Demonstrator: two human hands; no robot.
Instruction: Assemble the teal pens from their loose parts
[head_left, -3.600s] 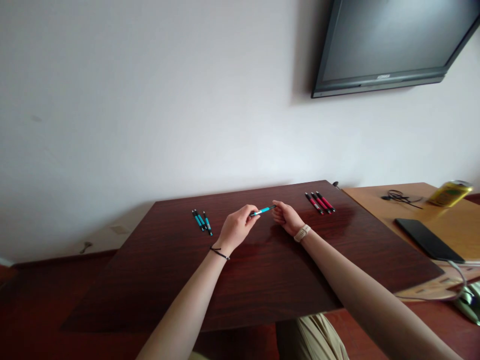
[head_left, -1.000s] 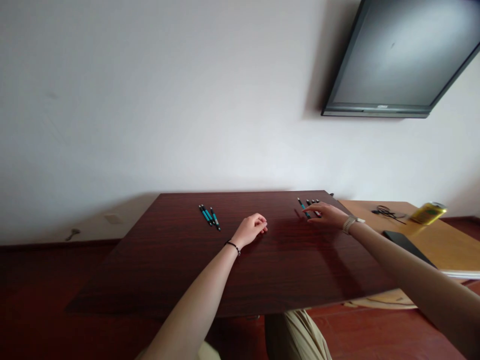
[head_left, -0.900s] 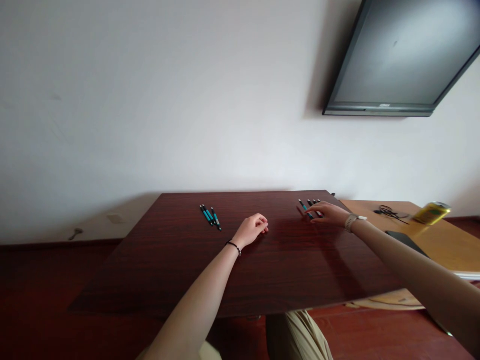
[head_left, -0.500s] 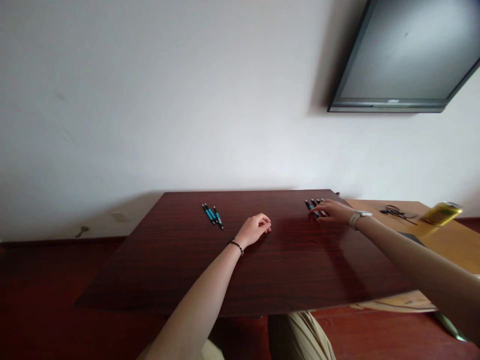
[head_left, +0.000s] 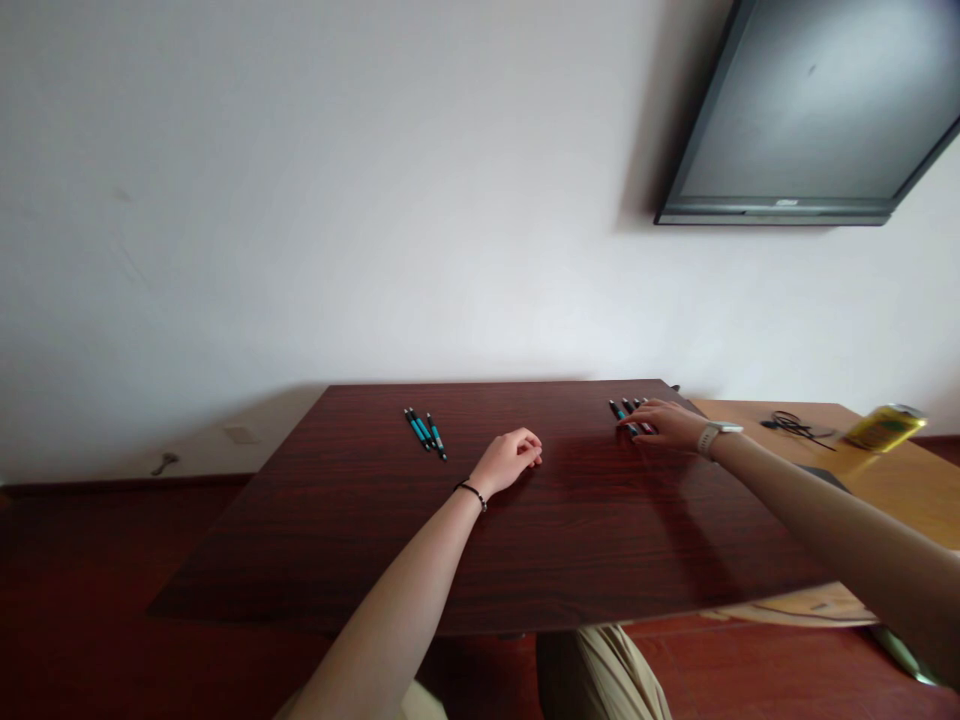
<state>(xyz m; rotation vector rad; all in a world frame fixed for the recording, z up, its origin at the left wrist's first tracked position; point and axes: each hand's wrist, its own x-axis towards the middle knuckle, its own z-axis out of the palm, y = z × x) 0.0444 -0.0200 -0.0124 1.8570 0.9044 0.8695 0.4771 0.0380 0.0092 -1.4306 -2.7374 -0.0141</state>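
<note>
Two hands apart: right hand (head_left: 667, 424) flat on far-edge pens (head_left: 628, 414), left hand (head_left: 510, 460) loosely curled, empty, mid-table (head_left: 360, 540)

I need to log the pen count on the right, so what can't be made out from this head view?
- Pens by the right hand: the fingers lie over them, so only their far ends show; count and colours are unclear.
- Right grip: too small to tell whether it pinches a pen.
- Left hand: curled on the table; its palm side is hidden.
- Can: label blurred.
</note>
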